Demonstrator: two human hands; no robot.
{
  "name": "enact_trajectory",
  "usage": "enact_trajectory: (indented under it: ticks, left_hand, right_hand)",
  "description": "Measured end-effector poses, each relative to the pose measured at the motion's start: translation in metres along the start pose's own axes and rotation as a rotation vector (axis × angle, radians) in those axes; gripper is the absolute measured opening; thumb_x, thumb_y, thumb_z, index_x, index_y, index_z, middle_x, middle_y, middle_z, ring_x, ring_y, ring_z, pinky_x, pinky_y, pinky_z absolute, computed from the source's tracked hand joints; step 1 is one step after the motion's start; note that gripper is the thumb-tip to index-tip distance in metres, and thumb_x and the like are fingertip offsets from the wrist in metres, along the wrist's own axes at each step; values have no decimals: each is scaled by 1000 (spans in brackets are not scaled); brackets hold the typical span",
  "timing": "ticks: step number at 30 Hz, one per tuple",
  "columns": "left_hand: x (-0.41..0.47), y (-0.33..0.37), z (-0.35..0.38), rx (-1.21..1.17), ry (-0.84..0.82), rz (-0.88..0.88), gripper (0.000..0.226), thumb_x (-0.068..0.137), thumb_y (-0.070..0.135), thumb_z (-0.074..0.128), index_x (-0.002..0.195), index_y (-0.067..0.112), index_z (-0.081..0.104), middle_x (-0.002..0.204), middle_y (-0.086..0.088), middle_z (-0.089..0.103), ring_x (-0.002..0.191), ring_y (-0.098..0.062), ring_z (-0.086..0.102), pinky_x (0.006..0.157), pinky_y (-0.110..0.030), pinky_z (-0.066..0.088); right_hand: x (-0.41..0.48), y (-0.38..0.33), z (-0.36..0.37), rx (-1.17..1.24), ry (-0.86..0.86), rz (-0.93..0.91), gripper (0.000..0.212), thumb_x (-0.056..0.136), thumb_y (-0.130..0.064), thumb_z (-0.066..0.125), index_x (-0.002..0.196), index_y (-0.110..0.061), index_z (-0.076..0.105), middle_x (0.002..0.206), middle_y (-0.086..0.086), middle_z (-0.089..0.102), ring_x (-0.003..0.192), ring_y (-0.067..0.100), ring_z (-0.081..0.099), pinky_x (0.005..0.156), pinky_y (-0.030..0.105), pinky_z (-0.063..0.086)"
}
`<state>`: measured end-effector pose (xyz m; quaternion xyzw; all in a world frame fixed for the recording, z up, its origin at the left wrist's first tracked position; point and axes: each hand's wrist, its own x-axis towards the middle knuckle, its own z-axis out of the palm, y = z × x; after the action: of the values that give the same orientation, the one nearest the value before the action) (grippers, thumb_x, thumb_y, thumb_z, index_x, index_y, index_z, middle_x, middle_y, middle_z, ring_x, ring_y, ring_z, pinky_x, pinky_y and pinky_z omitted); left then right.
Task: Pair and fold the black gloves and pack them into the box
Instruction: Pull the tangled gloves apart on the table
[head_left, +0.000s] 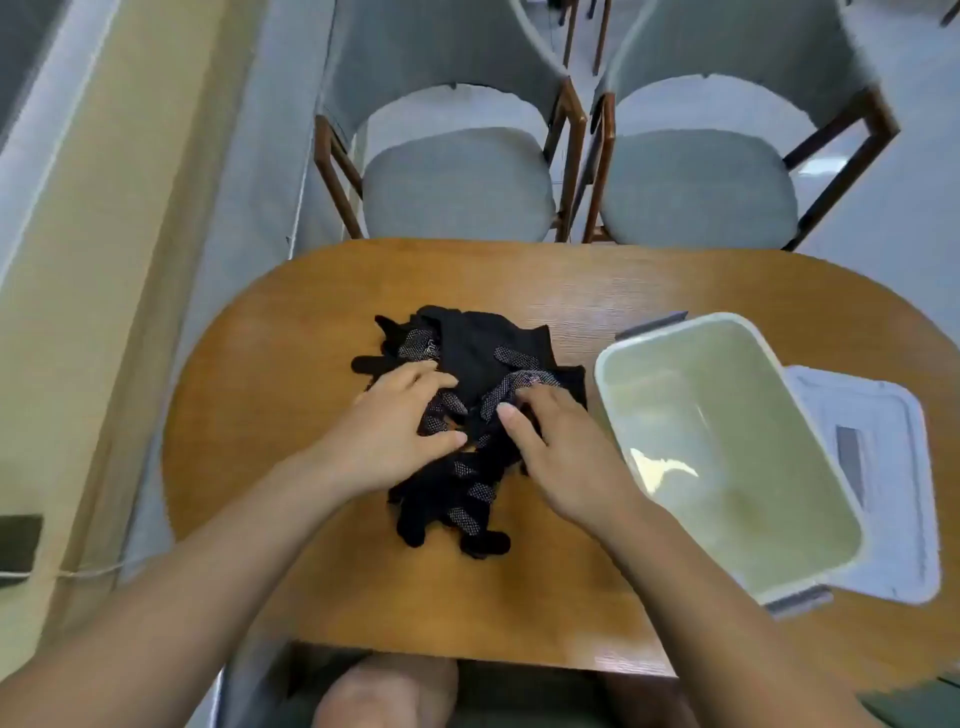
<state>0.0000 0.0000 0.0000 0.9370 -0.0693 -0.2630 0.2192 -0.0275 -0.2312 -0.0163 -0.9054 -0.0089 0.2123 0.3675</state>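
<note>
Together, left hand (395, 431), right hand (566, 452), flat on black gloves (483, 343), box (737, 467) beside.

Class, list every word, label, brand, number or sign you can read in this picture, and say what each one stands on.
No text can be read in this view.
Lid: a grey rectangular patch, too blurred to tell if it bears writing.
Black gloves: pale dotted patches only, no letters legible.
Box: no marking shows.
</note>
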Motion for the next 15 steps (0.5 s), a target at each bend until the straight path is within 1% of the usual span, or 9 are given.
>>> enact_trajectory:
  ticks: [2, 4, 6, 8, 11, 13, 15]
  left_hand:
    - [8, -12, 22, 42, 4, -6, 82, 93, 64, 69, 162, 40, 33, 176, 11, 14, 164, -16, 9, 129, -55, 24]
    - [12, -24, 47, 59, 23, -2, 87, 89, 67, 72, 162, 42, 31, 177, 11, 9, 165, -15, 0, 131, -57, 20]
    - [17, -32, 72, 69, 91, 36, 89, 88, 69, 71, 162, 43, 30, 178, 13, 5, 165, -12, -6, 132, -54, 15]
    - [23, -38, 92, 77, 206, 83, 87, 89, 73, 67, 162, 43, 31, 178, 15, 2, 164, -8, -10, 131, -47, 9]
    - [32, -43, 119, 92, 365, 137, 82, 90, 78, 58, 161, 44, 34, 178, 17, 6, 164, -7, -7, 130, -42, 6]
    - [37, -48, 137, 98, 485, 173, 79, 91, 78, 55, 159, 42, 40, 177, 16, 12, 165, -9, 0, 131, -42, 9]
    - [39, -54, 153, 132, 615, 208, 73, 94, 77, 51, 156, 38, 47, 176, 13, 21, 164, -12, 10, 130, -44, 14]
  right_hand:
    - [2, 15, 18, -68, 60, -5, 58, 112, -56, 39, 155, -19, 52, 166, 5, 41, 155, 24, 35, 124, 37, 31]
    - [2, 35, 37, -124, 87, -24, 59, 112, -54, 41, 158, -18, 49, 173, 6, 32, 160, 23, 24, 129, 37, 24]
    - [5, 55, 54, -123, 156, -55, 60, 111, -53, 45, 160, -19, 46, 175, 5, 26, 163, 22, 19, 132, 38, 21]
    - [8, 73, 68, -125, 228, -99, 62, 110, -53, 48, 162, -20, 43, 177, 4, 22, 164, 21, 15, 134, 41, 20]
    - [7, 97, 90, -209, 258, -191, 68, 107, -56, 50, 165, -23, 39, 178, 5, 16, 165, 22, 12, 134, 46, 20]
    - [7, 114, 102, -273, 264, -256, 73, 104, -59, 55, 166, -25, 35, 178, 6, 13, 166, 25, 11, 133, 49, 20]
    - [8, 126, 108, -375, 270, -302, 80, 102, -65, 55, 168, -26, 31, 179, 8, 11, 165, 28, 12, 133, 49, 20]
